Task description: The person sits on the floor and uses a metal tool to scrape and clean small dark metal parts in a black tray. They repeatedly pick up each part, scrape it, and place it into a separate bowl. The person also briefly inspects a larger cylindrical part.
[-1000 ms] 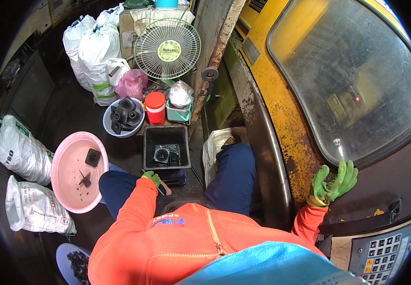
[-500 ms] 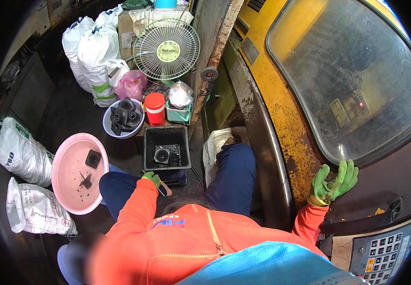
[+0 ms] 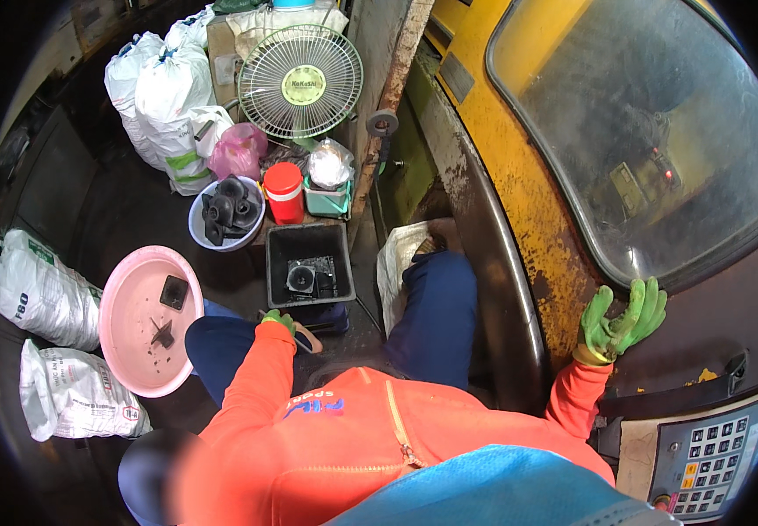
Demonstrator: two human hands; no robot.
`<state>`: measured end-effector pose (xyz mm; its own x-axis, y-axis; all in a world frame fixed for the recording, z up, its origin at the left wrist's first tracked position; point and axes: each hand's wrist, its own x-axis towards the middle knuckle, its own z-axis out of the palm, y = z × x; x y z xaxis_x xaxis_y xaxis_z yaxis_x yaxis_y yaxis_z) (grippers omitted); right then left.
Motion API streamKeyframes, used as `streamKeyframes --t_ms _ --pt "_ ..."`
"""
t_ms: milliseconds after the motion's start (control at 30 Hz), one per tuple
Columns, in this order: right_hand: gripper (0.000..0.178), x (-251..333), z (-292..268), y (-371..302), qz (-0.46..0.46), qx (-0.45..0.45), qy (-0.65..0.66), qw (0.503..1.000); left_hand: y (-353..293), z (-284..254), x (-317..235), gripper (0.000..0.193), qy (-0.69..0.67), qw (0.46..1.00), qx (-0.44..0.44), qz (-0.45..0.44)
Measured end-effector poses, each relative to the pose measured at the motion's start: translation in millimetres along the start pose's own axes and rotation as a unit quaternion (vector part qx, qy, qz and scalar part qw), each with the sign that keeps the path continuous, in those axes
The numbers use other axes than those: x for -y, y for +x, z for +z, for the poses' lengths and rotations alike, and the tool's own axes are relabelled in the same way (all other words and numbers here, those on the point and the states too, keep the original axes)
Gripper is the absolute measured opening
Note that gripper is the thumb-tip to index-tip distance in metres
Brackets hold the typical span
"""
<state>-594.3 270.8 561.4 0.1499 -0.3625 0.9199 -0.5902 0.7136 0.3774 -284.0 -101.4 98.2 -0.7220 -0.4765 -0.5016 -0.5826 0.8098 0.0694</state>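
My right hand (image 3: 620, 326), in a green glove with a yellow cuff, is raised with its fingers spread. It holds nothing and is by the lower edge of the machine door's window (image 3: 642, 140); whether it touches the door I cannot tell. Low in front of my body, my left hand (image 3: 281, 321), also green-gloved, has its fingers curled in. A tan rounded piece (image 3: 309, 340) shows just beside it, and what the hand grips, if anything, is unclear. Beyond it stands a black square bin (image 3: 349, 263) with a dark square moulded part (image 3: 301, 279) inside.
At my left a pink basin (image 3: 120, 307) holds a few dark pieces, near white sacks (image 3: 46, 289). Further off are a blue-white basin (image 3: 199, 230) of black parts, a red jug (image 3: 284, 193) and a fan (image 3: 302, 83). A button panel (image 3: 703, 465) sits lower right.
The view has shifted slightly. My right hand remains raised by the door with fingers spread, and my left hand stays low and curled. The things around have not visibly moved.
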Motion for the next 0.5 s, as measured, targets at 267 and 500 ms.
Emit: streamKeyframes --t_ms 267,500 --pt "0.037 23.6 -5.8 15.3 0.023 -0.005 0.112 0.993 -38.4 -60.4 -4.2 0.034 0.187 0.981 -0.007 -0.053" --pt "0.038 155.1 38.7 -59.6 0.207 0.360 0.601 0.683 -62.2 -93.6 -30.5 0.038 0.112 0.842 -0.524 0.063"
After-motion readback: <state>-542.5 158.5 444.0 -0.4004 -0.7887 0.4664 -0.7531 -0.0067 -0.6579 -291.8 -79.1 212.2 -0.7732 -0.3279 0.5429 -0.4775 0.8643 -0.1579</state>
